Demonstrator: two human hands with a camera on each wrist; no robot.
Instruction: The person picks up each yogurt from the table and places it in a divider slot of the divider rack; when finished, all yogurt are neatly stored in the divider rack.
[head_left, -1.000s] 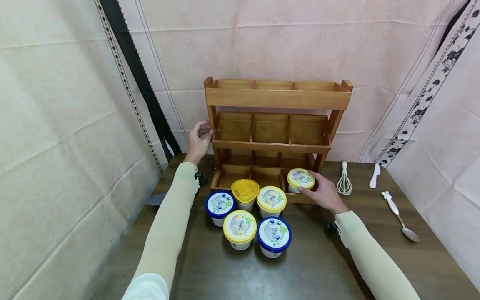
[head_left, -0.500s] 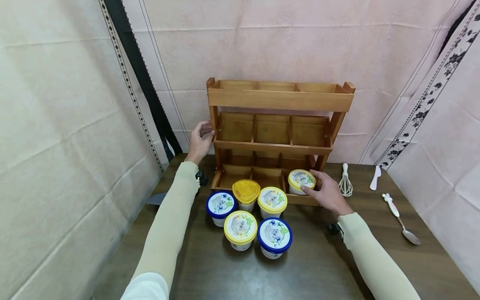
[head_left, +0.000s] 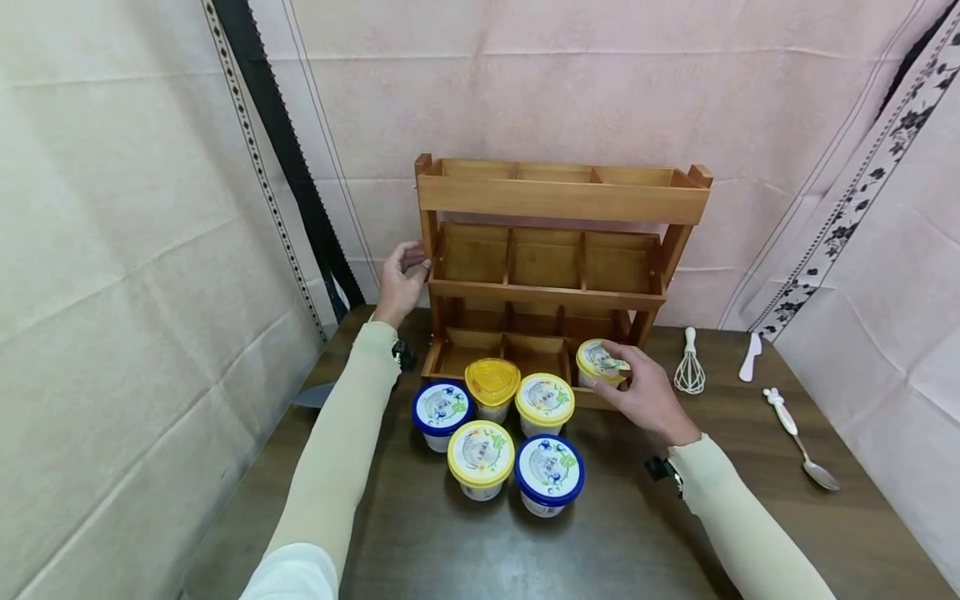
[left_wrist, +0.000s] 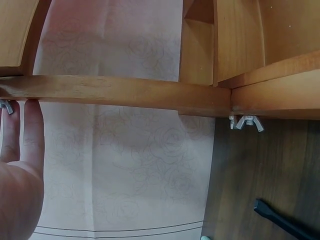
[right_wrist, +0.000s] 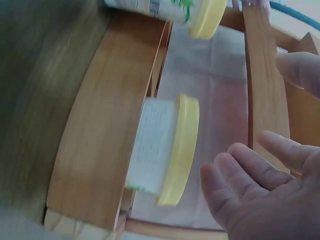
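**At the far edge of a dark wooden surface (head_left: 615, 525), two bare hands beside a tub rack**

A brown wooden rack (head_left: 558, 198) with divided tiers stands along the surface's far edge. In the right-hand compartment of its lowest tier sits a round white tub with a printed yellow lid (head_left: 595, 360). The right hand (head_left: 647, 396) hovers just beside that tub, released, its fingers clear of it. The left hand (head_left: 402, 279) rests its fingers against the rack's left upright (left_wrist: 125, 92) without grasping it. In front of the rack, five similar white tubs (head_left: 481, 454) cluster, two blue-lidded and three yellow-lidded. Toward the surface's far right corner lie a pale whisk (head_left: 689, 372) and a white-handled utensil (head_left: 749, 358); nearer the right edge, a metal spoon with a white handle (head_left: 802, 440).
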